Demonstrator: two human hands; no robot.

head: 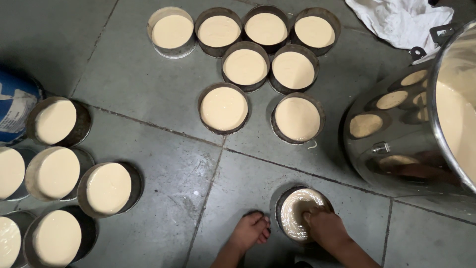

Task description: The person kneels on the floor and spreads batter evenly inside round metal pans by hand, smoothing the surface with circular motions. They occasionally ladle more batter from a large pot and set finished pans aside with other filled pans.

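Below, right hand (322,224) fingers curled inside smeared tin (300,212), blue-white container (15,106) far left.

Person, own body: right hand (322,226) and forearm bare, no sleeve, ring or watch; a bare foot (250,231) with unpainted toenails.

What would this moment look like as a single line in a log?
right hand: inside round tin, smearing pale coating | left hand: on floor beside tin | filled tins around | steel pot at right
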